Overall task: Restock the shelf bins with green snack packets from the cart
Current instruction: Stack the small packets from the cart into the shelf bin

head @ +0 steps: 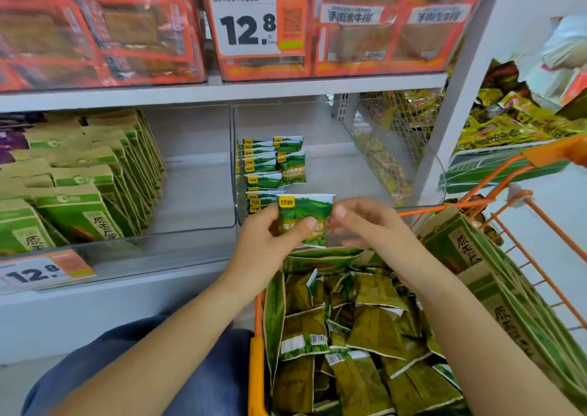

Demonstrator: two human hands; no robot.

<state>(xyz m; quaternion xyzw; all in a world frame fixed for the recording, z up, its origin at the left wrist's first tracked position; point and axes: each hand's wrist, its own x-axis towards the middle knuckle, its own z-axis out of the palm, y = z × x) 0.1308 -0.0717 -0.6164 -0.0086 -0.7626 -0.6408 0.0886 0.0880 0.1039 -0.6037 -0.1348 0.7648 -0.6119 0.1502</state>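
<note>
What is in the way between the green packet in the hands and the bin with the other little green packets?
Nothing visible blocks it. The left hand and right hand hold the green snack packet just in front of the clear bin, whose right side lies bare beside the packet rows. Only the bin's low front wall must be cleared.
</note>
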